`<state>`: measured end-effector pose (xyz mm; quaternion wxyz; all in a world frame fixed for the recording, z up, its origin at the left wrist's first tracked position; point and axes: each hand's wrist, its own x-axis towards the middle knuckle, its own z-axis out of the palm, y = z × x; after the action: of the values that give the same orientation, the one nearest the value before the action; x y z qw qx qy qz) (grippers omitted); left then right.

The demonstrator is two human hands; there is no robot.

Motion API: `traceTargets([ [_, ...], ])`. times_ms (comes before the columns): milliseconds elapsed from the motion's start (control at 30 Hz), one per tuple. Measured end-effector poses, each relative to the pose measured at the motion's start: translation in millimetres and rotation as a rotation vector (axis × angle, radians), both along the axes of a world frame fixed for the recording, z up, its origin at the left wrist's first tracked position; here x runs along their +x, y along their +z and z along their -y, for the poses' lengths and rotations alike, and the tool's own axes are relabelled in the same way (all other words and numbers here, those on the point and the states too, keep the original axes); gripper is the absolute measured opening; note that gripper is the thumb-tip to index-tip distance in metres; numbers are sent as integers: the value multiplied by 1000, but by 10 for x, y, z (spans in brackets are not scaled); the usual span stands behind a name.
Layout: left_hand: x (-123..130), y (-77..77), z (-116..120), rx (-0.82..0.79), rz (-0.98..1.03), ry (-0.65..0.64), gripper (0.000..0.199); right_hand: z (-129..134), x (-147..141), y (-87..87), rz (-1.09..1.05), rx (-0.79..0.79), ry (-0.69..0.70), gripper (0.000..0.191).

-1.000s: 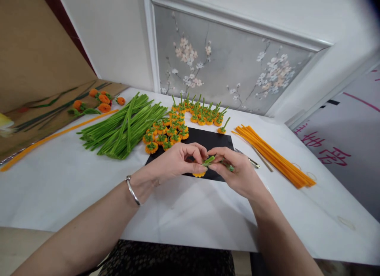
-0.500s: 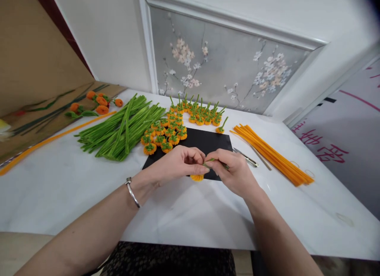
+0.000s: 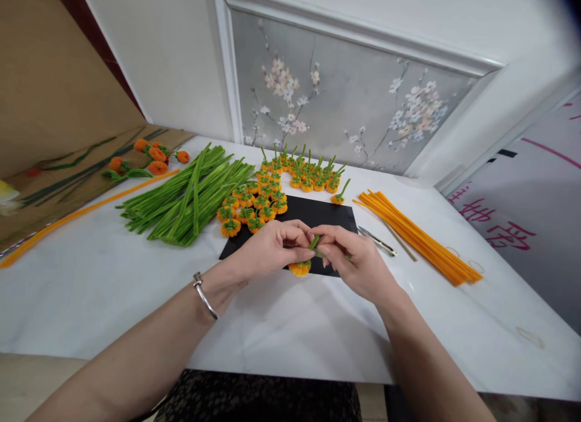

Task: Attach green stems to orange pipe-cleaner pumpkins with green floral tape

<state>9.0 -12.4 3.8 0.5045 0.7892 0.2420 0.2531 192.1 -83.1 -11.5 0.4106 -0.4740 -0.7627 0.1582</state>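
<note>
Over the front edge of a black mat [image 3: 318,213], my left hand [image 3: 279,247] pinches the green stem [image 3: 314,241] of a small orange pumpkin [image 3: 300,269], which hangs just below the fingers. My right hand [image 3: 351,252] meets it from the right, its thumb and fingers closed on the same green stem. The fingertips hide part of the stem. Several finished orange pumpkins [image 3: 246,215] with green tops sit on and behind the mat's left side, and more with upright stems [image 3: 318,181] stand at the back.
Green fuzzy sticks [image 3: 181,198] lie in a pile at the left. To the right are a pair of tweezers or scissors [image 3: 377,241], a thin stick and a bundle of orange fuzzy sticks [image 3: 422,237]. Orange pieces [image 3: 157,168] lie on brown cardboard [image 3: 54,198] at the far left.
The orange pumpkin shows more fully below my left hand, and the green stem now stands more upright between my fingertips. Both hands have shifted only slightly.
</note>
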Motion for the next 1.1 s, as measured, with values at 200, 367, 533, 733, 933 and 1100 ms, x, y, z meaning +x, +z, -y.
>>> traceTargets([
  [200, 24, -45, 9, 132, -64, 12, 19, -17, -33, -13, 22, 23, -53, 17],
  [367, 42, -108, 20, 328, -114, 69, 17, -48, -50, -40, 115, 106, -105, 17],
  [533, 53, -83, 35, 389, -70, 77, 21, -63, -49, -59, 127, 143, -160, 15],
  [733, 67, -84, 47, 356, -88, 57, 22, -79, -64, -97, 127, 169, -180, 18],
  [933, 71, -96, 59, 305, -46, 59, 23, -65, -54, -105, -207, -186, -84, 15],
  [1100, 46, -8, 60, 78, 15, 17, 27, -71, 0, -90, -349, -254, 18, 17],
])
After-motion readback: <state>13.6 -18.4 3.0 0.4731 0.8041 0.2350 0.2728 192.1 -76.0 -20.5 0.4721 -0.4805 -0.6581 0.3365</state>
